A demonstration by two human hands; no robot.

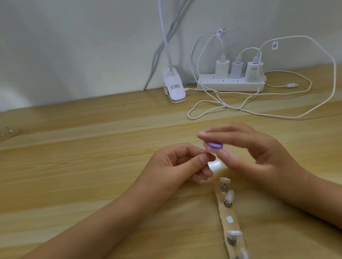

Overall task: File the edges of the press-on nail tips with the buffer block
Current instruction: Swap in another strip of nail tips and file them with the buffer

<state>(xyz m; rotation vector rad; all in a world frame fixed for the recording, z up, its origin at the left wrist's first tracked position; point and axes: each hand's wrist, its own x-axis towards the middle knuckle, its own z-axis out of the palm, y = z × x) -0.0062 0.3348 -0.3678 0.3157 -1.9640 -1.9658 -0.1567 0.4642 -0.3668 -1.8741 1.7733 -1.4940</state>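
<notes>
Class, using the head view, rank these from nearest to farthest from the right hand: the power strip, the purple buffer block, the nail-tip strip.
1. purple buffer block, held in the right hand itself.
2. nail-tip strip, just below it, nearer the person.
3. power strip, far back by the wall.

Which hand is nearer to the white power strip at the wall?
Right. The right hand is straight in front of the power strip; the left hand is farther off to the left, nearer the person.

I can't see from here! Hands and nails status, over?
Right hand grips small purple buffer block. Left hand pinches tiny pink piece by it, blurred. Wooden strip of pale nail tips between forearms, clear of hands.
</notes>
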